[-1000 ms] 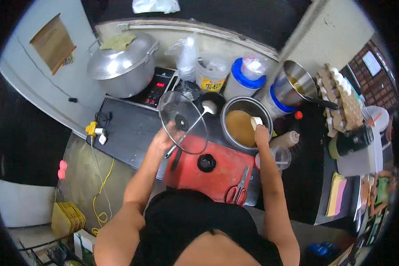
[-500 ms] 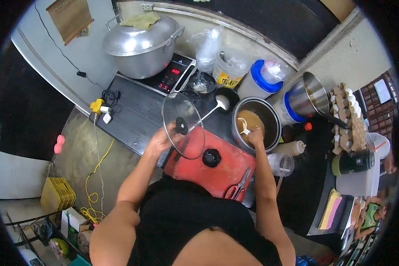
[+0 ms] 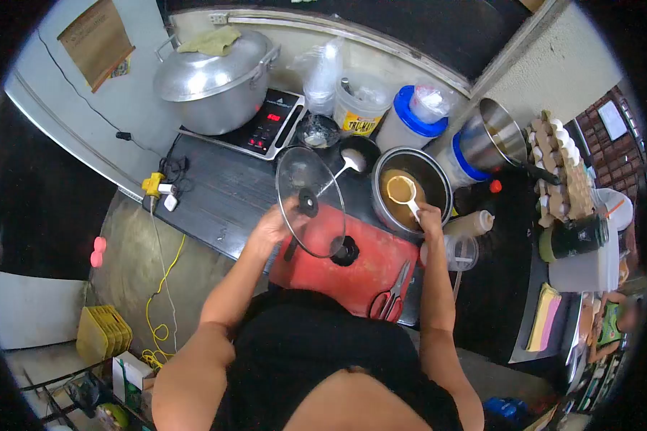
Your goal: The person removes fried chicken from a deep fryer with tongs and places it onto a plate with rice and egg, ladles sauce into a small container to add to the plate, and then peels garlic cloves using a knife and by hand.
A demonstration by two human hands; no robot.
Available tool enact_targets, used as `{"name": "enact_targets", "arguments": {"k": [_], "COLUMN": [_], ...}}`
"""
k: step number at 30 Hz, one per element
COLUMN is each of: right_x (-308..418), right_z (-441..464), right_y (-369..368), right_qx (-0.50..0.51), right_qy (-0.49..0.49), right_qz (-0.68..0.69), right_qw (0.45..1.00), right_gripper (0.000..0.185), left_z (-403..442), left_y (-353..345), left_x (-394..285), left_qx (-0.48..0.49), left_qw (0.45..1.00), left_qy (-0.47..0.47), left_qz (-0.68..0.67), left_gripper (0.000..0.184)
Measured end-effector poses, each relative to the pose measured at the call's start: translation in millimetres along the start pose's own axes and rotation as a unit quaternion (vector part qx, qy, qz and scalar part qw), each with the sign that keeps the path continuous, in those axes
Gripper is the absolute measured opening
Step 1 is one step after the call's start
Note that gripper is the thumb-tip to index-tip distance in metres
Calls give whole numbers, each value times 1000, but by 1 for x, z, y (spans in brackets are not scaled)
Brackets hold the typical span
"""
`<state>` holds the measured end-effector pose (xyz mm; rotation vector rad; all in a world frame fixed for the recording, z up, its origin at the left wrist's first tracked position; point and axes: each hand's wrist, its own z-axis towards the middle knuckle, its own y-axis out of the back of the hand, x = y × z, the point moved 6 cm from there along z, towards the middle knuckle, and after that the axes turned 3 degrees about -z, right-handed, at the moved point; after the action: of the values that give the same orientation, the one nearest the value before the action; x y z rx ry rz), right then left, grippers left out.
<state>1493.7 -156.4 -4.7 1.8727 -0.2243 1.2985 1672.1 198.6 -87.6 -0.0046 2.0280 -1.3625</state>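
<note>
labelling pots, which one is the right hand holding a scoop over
The open pot of brown liquid beside the red board: only there does the right hand hold a scoop. The big pot on the cooktop is lidded.

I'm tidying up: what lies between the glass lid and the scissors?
The head view shows a black object, partly behind the lid, then bare red board before the scissors.
</note>
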Motion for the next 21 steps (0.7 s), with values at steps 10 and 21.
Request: {"name": "enact_targets", "arguments": {"k": [10,21], "right_x": [46,15], "right_z": [-59,-158], "right_y": [24,-41], "right_qx": [20,87], "right_qy": [5,-8], "right_qz": [75,2], "right_qw": [997,996], "right_gripper": [35,29], "left_z": [19,-14], "left_y": [-25,-48], "left_x": [22,-38], "left_qx": [-34,14], "left_qw": [993,995], "left_qy": [49,-13], "left_qz": [-104,-95], "left_gripper": [23,36]}}
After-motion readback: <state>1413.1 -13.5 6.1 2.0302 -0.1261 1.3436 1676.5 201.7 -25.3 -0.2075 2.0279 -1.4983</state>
